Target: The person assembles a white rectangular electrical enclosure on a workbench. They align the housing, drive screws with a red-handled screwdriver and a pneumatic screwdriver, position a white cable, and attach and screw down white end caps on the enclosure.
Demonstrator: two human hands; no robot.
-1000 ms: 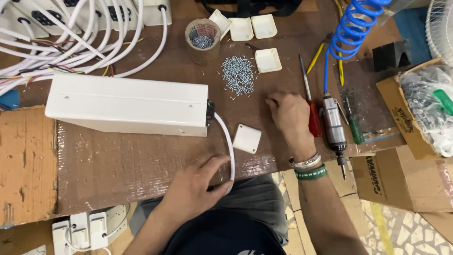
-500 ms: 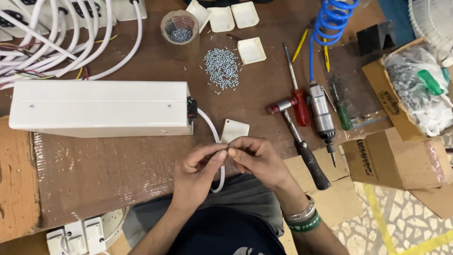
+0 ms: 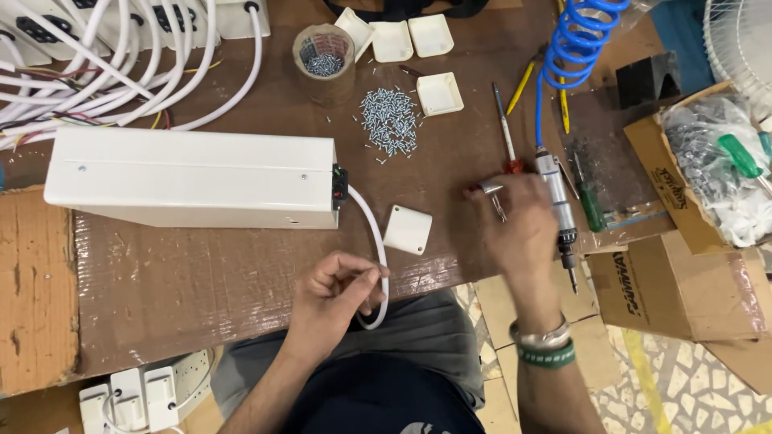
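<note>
the left hand (image 3: 334, 293) is curled nearly closed, thumb and fingers pinching the free end of the white cable (image 3: 371, 241) near the table's (image 3: 177, 281) front edge. the cable runs up and left from that hand in a curve to the dark socket on the right end of the white box (image 3: 193, 178), so its line goes roughly from the near edge toward the box, and the box itself lies long-ways left to right, just left of and beyond the left hand.

the right hand (image 3: 519, 221) is well to the right, palm down and blurred, lying over the red-handled hammer (image 3: 492, 189) and touching or almost touching the pneumatic screwdriver (image 3: 556, 209); how far its fingers have closed, and on which tool, cannot be told. the screwdriver lies with its long axis running near to far, bit toward the person, and the blue coiled hose (image 3: 575, 48) rises from its far end. the right hand is clearly the nearer to it.

a square white cap (image 3: 408, 230) lies between the hands, just right of the cable. beyond it a loose pile of screws (image 3: 389, 120) sits on the table, and a tape roll (image 3: 323, 63) standing as a cup holds more screws. four more white caps (image 3: 440, 94) lie open side up, seemingly empty.
</note>
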